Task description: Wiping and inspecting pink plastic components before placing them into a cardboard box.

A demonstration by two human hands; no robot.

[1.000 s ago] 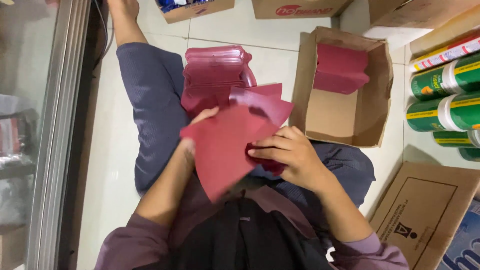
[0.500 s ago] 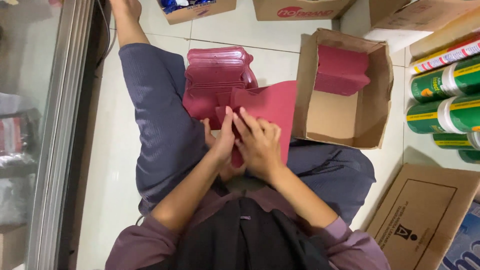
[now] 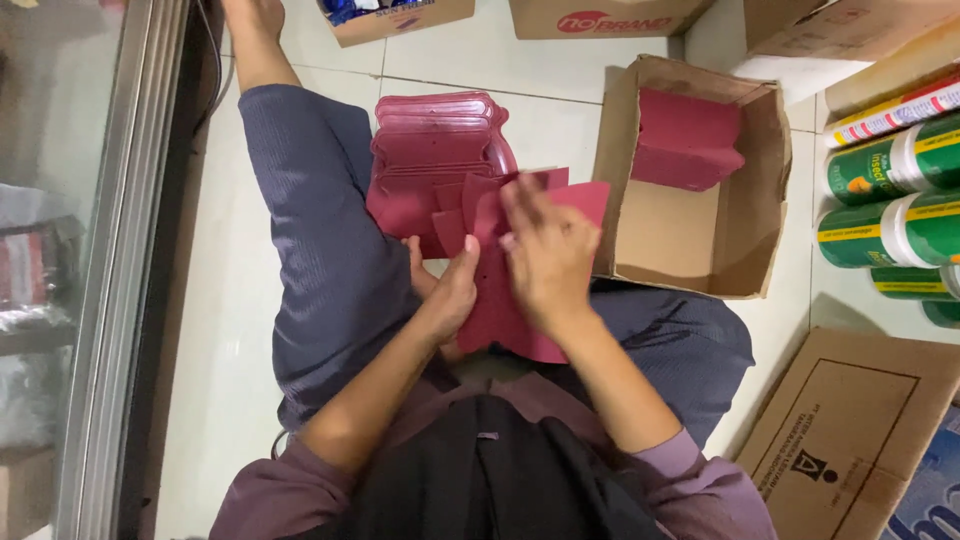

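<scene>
I sit on the floor with a flat dark red card sheet (image 3: 510, 310) in my lap. My left hand (image 3: 447, 292) grips its left edge, thumb on top. My right hand (image 3: 545, 250) lies flat on the sheet with fingers spread, pressing its upper part where small flaps (image 3: 470, 205) stick up. Just beyond the sheet, a stack of the same red cut-out sheets (image 3: 435, 150) rests on the floor between my legs. An open brown cardboard box (image 3: 760, 180) to the right holds folded red pieces (image 3: 685, 140).
Green spray cans (image 3: 900, 210) lie at the right edge. A flat cardboard sheet (image 3: 850, 440) is at the lower right. More cardboard boxes (image 3: 600, 18) line the top. A metal door track (image 3: 120, 300) runs down the left.
The red sheet was held up and angled a second ago. Both hands then brought it down onto my lap, and my right hand has now slid up over it, flattening it.
</scene>
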